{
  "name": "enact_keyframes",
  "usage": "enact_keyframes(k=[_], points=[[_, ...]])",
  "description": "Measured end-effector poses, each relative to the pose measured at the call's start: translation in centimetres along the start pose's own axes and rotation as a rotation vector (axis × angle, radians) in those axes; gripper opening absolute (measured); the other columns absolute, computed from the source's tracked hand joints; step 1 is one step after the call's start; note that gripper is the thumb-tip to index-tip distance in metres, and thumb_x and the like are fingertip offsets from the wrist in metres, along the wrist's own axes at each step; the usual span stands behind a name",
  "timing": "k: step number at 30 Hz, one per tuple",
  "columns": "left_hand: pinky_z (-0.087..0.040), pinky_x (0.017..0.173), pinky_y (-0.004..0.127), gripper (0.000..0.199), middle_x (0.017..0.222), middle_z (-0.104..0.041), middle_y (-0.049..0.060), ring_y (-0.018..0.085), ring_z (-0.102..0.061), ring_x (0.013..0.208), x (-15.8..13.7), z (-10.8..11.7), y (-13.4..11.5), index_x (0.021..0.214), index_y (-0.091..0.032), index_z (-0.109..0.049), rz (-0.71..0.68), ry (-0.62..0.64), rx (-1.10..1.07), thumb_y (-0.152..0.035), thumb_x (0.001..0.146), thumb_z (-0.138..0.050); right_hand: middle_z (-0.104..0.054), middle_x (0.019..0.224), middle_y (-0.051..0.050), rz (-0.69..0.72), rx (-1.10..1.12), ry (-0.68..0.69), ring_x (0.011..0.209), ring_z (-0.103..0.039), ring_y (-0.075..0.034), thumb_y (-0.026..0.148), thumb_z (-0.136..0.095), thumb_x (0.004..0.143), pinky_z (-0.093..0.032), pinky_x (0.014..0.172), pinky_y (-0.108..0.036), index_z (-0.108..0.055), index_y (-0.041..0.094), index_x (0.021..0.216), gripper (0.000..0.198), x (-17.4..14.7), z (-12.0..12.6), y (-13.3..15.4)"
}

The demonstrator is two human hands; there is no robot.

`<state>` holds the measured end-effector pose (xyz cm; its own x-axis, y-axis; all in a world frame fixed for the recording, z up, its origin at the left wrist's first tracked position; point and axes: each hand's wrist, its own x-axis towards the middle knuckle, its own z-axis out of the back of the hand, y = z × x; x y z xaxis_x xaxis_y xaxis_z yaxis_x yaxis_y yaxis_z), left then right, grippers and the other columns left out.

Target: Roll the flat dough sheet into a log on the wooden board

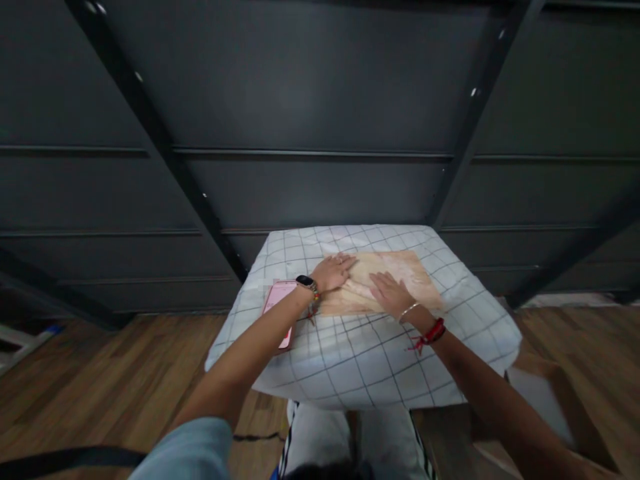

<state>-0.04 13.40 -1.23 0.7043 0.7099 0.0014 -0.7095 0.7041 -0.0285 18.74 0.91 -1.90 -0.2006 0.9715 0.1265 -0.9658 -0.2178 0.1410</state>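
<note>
A tan, paper-like sheet [400, 261] with paler patches lies flat on the small table. On its left part rests my left hand [334, 272], palm down with the fingers stretched out. My right hand [393, 293] lies on the sheet's front middle, fingers also extended and pressing flat. Between the two hands a pale, creased layer [360, 283] shows on the sheet; its kind is unclear. Under my left forearm, partly hidden, is a phone [283, 292] with a pink screen.
A white cloth with a dark grid [350, 353] covers the table. Behind it stands a dark grey panelled wall [320, 193]. An open cardboard box [550, 393] sits on the wooden floor [165, 360] at the right, below table height.
</note>
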Motion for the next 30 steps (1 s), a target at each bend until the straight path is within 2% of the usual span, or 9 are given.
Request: enact_keyframes(k=[3, 7, 9, 12, 15, 19, 21, 26, 30], points=[[-0.023, 0.110, 0.035, 0.057, 0.149, -0.034, 0.004, 0.019, -0.030, 0.136, -1.6, 0.0, -0.2, 0.147, -0.020, -0.025, -0.023, 0.036, -0.026, -0.027, 0.090, -0.025, -0.045, 0.142, -0.012, 0.032, -0.043, 0.005, 0.132, -0.036, -0.029, 0.028, -0.028, 0.096, -0.030, 0.104, -0.054, -0.043, 0.017, 0.137, 0.045, -1.4, -0.7, 1.4], [-0.017, 0.113, 0.036, 0.058, 0.153, -0.025, 0.002, 0.018, -0.022, 0.140, -3.3, -0.1, -0.3, 0.149, -0.021, -0.018, -0.053, 0.029, -0.059, -0.026, 0.091, -0.023, -0.041, 0.143, -0.017, 0.084, -0.063, 0.022, 0.131, -0.038, -0.027, 0.026, -0.032, 0.093, -0.034, 0.104, -0.047, -0.044, 0.008, 0.136, 0.048, -2.3, -1.2, 2.4], [-0.016, 0.113, 0.037, 0.059, 0.154, -0.021, 0.002, 0.018, -0.018, 0.141, -2.8, 0.2, -0.3, 0.149, -0.022, -0.016, -0.045, 0.048, -0.061, -0.027, 0.091, -0.023, -0.041, 0.144, -0.016, 0.082, -0.057, 0.049, 0.132, -0.037, -0.027, 0.027, -0.031, 0.094, -0.033, 0.105, -0.048, -0.043, 0.009, 0.137, 0.048, -1.7, -1.0, 1.9], [-0.015, 0.113, 0.038, 0.060, 0.154, -0.019, 0.003, 0.020, -0.017, 0.141, -1.0, 0.6, -0.6, 0.149, -0.020, -0.016, -0.019, 0.083, -0.053, -0.027, 0.090, -0.026, -0.038, 0.146, -0.011, -0.026, -0.039, 0.111, 0.135, -0.031, -0.027, 0.029, -0.024, 0.096, -0.029, 0.104, -0.058, -0.041, 0.016, 0.139, 0.048, -0.4, -0.6, 0.8], [-0.014, 0.113, 0.041, 0.060, 0.155, -0.019, 0.005, 0.022, -0.017, 0.141, -0.4, 0.6, -0.7, 0.149, -0.020, -0.017, -0.014, 0.086, -0.049, -0.028, 0.090, -0.028, -0.034, 0.149, -0.010, -0.101, -0.036, 0.121, 0.137, -0.027, -0.028, 0.030, -0.023, 0.096, -0.026, 0.105, -0.061, -0.038, 0.015, 0.141, 0.049, -0.4, -0.7, 0.6], [-0.013, 0.114, 0.041, 0.060, 0.155, -0.017, 0.004, 0.021, -0.014, 0.142, -1.8, -0.3, -0.3, 0.150, -0.021, -0.014, -0.068, 0.021, -0.056, -0.030, 0.092, -0.024, -0.035, 0.148, -0.012, 0.052, -0.042, 0.064, 0.137, -0.027, -0.026, 0.029, -0.026, 0.095, -0.027, 0.107, -0.054, -0.039, 0.012, 0.141, 0.050, -1.7, -1.3, 1.5], [-0.013, 0.114, 0.041, 0.060, 0.155, -0.018, 0.002, 0.020, -0.013, 0.142, -1.7, -0.5, -0.2, 0.150, -0.022, -0.012, -0.067, 0.008, -0.063, -0.031, 0.092, -0.024, -0.037, 0.147, -0.012, 0.071, -0.037, 0.070, 0.136, -0.030, -0.025, 0.029, -0.026, 0.096, -0.028, 0.107, -0.053, -0.040, 0.013, 0.140, 0.049, -1.4, -1.4, 1.2], [-0.017, 0.112, 0.043, 0.062, 0.154, -0.020, 0.002, 0.023, -0.016, 0.141, -0.1, 0.2, -0.6, 0.150, -0.024, -0.015, -0.005, 0.057, -0.084, -0.032, 0.090, -0.028, -0.035, 0.148, -0.012, -0.160, -0.067, 0.126, 0.137, -0.028, -0.028, 0.028, -0.025, 0.096, -0.026, 0.105, -0.061, -0.041, 0.014, 0.139, 0.048, 0.1, -1.0, -0.3], [-0.013, 0.113, 0.045, 0.059, 0.155, -0.016, 0.002, 0.022, -0.013, 0.142, -2.5, 0.1, -0.7, 0.150, -0.025, -0.014, -0.083, 0.020, -0.074, -0.030, 0.092, -0.024, -0.035, 0.147, -0.012, 0.038, -0.074, 0.069, 0.137, -0.029, -0.025, 0.028, -0.024, 0.096, -0.024, 0.108, -0.055, -0.038, 0.014, 0.142, 0.049, -2.0, -1.8, 1.4]])
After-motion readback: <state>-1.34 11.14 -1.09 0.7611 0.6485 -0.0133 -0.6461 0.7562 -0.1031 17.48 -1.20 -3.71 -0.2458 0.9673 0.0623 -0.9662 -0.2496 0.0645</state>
